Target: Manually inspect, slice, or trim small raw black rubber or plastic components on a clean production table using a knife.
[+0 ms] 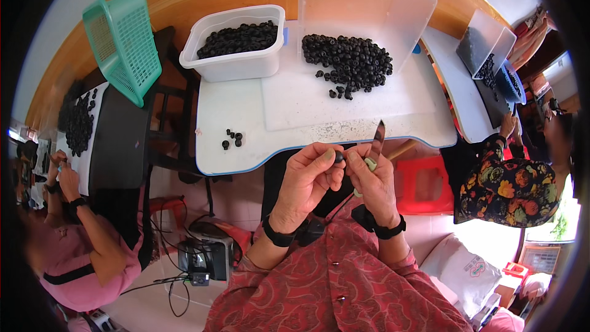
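Over my lap, just off the front edge of the white table, my two hands meet. Between thumb and fingers my left hand pinches a small black round part, rubber-like in look. A knife with a pale green handle is gripped in my right hand, its blade pointing up and away from me. The right thumb and fingertip are close against the black part; whether they touch it I cannot tell. On the table lies a heap of like parts, some with ring-shaped openings.
A white tub full of black parts stands at the back left. Behind the heap a clear plastic bin lies tipped. Several loose parts lie front left. A green basket, a red stool and two co-workers flank me.
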`<act>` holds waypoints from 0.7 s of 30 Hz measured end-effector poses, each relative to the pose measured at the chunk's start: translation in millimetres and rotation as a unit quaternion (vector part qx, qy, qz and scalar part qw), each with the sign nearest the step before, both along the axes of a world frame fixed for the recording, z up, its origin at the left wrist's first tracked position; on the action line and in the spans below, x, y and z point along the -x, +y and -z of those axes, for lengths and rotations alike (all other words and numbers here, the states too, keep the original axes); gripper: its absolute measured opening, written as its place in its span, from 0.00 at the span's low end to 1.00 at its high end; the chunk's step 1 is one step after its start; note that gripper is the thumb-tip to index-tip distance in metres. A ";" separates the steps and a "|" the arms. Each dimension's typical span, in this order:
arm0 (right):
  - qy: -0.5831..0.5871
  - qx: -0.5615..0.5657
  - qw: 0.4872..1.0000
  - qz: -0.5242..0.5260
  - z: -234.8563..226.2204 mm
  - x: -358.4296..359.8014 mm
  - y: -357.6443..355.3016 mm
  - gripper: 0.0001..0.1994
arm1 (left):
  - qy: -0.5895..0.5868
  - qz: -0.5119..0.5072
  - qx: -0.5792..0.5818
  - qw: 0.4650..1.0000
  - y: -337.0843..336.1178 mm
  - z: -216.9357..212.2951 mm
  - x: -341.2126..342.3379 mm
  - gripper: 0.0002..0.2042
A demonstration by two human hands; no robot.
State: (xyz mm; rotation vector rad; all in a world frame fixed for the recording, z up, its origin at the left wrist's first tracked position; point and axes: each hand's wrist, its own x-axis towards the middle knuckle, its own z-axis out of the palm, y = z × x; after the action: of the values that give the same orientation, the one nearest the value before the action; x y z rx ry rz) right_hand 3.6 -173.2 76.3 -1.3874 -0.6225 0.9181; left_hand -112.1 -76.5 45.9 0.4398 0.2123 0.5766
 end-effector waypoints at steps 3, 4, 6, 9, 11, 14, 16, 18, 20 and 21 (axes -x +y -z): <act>-0.151 0.009 0.988 0.029 13.3 -0.6 1.1 0.06 | -0.002 0.011 0.017 1.000 0.9 0.7 -3.5 0.09; -0.268 0.000 0.962 0.043 17.1 0.8 2.0 0.06 | 0.002 0.011 0.019 1.000 1.1 1.4 -3.7 0.09; -0.378 -0.020 0.924 0.054 19.1 0.6 4.7 0.07 | 0.001 0.006 0.024 1.000 -0.3 2.9 -5.7 0.09; -0.519 0.000 0.853 0.053 13.4 3.3 4.5 0.13 | -0.009 0.001 0.020 1.000 -0.1 7.4 -5.7 0.09; -0.569 0.049 0.820 0.046 9.2 5.2 4.9 0.21 | -0.016 0.004 0.011 1.000 -0.6 9.2 -6.9 0.09; -0.605 0.049 0.793 0.051 11.6 4.3 5.0 0.20 | 0.006 -0.002 0.031 1.000 -3.4 9.6 -9.2 0.08; -0.609 0.048 0.790 0.052 12.6 3.8 5.3 0.20 | 0.016 -0.010 0.033 0.999 -4.8 11.1 -10.2 0.07; -0.613 0.045 0.787 0.053 13.1 3.1 5.9 0.21 | 0.037 -0.013 0.019 0.999 -6.7 10.2 -10.0 0.09; -0.611 0.038 0.789 0.056 13.1 2.1 6.0 0.21 | 0.056 -0.016 0.005 0.998 -8.4 8.1 -10.3 0.11; -0.610 0.039 0.789 0.057 12.5 2.0 6.1 0.21 | 0.053 -0.017 0.004 0.998 -9.1 6.6 -10.4 0.10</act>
State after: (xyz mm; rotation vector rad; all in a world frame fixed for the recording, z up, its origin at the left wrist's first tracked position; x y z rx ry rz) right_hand 1.6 -167.1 63.8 -1.9943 -1.4366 -0.2051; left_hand -101.6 -85.6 39.3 0.4597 0.3250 0.5867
